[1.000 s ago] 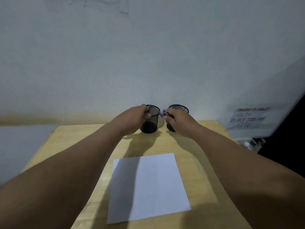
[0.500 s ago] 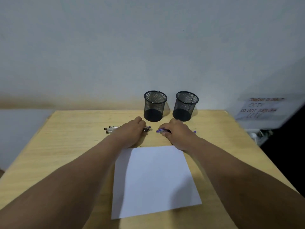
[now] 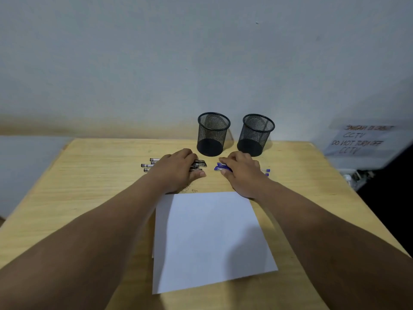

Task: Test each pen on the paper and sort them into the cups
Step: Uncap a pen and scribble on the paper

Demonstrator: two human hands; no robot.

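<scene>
Left hand [image 3: 178, 170]: yours lies palm-down, fingers curled over black pens [image 3: 199, 164]; right hand [image 3: 240, 173] covers blue pens [image 3: 220, 167] likewise. Beyond the fingertips stand two mesh cups [image 3: 213, 134]. Paper [image 3: 210, 238] lies behind your wrists on the table [image 3: 89, 175].

Two black wire-mesh pen cups stand upright side by side near the table's far edge, the left cup [image 3: 213, 133] and the right cup [image 3: 256, 134], both with nothing showing inside. A white sheet of paper [image 3: 210, 240], blank, lies flat towards the near edge, slightly skewed. Just in front of the cups lie two bunches of pens: black-capped pens [image 3: 150, 164] on the left and blue-capped pens [image 3: 220, 168] on the right, each partly hidden under a hand.
</scene>
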